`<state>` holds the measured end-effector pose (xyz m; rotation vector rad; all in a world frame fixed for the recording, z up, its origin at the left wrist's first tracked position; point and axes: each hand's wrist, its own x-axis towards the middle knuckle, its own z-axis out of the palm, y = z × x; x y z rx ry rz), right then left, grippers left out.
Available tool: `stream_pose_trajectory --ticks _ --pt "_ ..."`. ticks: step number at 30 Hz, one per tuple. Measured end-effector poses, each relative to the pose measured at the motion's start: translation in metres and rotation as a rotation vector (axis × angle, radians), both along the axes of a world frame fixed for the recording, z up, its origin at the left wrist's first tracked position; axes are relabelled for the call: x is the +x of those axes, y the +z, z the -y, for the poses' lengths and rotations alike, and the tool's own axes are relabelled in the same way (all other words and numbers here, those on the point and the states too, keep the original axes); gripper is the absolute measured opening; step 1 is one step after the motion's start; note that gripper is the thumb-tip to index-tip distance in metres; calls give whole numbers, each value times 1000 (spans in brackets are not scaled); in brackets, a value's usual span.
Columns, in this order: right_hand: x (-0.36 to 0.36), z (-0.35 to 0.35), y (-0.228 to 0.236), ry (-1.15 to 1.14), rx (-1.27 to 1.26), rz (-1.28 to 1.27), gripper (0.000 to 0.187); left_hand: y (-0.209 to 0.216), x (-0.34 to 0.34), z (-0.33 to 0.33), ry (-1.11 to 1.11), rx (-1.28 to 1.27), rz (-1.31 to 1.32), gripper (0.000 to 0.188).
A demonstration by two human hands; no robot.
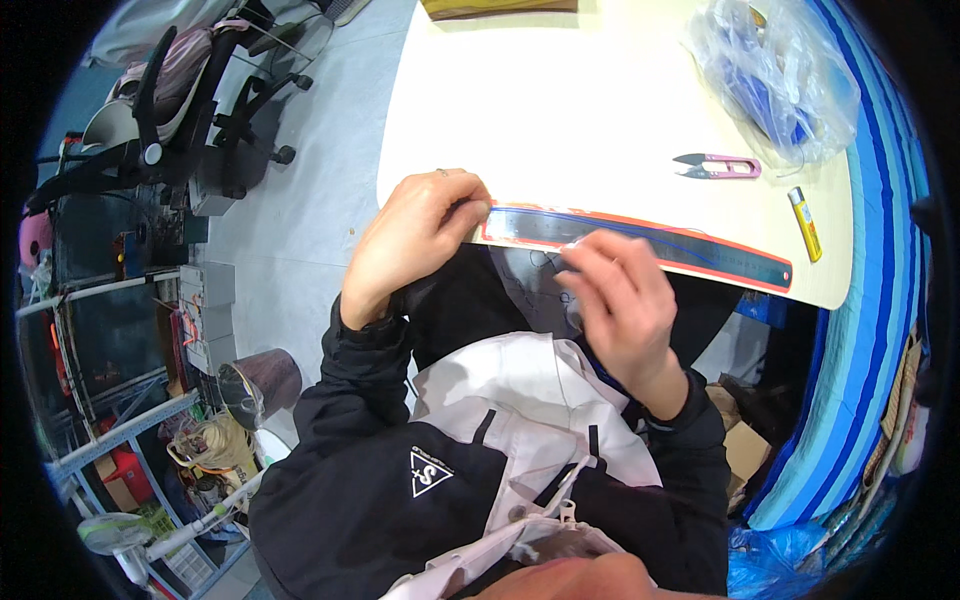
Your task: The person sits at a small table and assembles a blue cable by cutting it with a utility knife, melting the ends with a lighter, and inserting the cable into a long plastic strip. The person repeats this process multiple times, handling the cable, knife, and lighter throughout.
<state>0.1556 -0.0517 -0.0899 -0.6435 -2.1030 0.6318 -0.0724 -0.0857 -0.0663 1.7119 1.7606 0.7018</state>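
the left hand (pixel 425 225) is pinched shut at one end of the ruler (pixel 640 240) on the table (pixel 560 120) edge — maybe so it won't slide. the right hand (pixel 625 305) is half curled beside it — i can't tell if it holds anything.

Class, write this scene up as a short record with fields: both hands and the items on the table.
left hand: at the ruler's left end; grip unclear
right hand: fingers curled by the ruler's near edge; grip unclear
ruler: grey, red-orange border, along the table's near edge
snips: pink handles, right side
tube: yellow, pale cap
bag: clear plastic, far right
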Motion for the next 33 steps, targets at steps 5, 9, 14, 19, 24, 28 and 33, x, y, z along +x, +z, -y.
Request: stream_pose_trajectory --ticks 5,9,14,19,24,28,33 --pt "-27 -12 3 -16 -94 120 31 1 0 1 6 -38 51 8" --pt "-53 -22 -8 -41 10 152 25 2 -1 3 26 -61 93 8" --pt "-58 -24 -15 -17 88 140 19 1 -2 3 59 -81 131 10" --pt "-62 -22 -18 -36 170 210 17 2 -3 4 63 -97 146 9" --pt "-62 -20 -18 -9 186 257 15 2 -4 6 59 -71 164 9" --pt "-60 -19 -16 -4 190 247 14 2 -5 6 26 -81 117 11" --pt "-59 -18 -15 4 164 249 14 4 -6 6 17 -77 111 12"
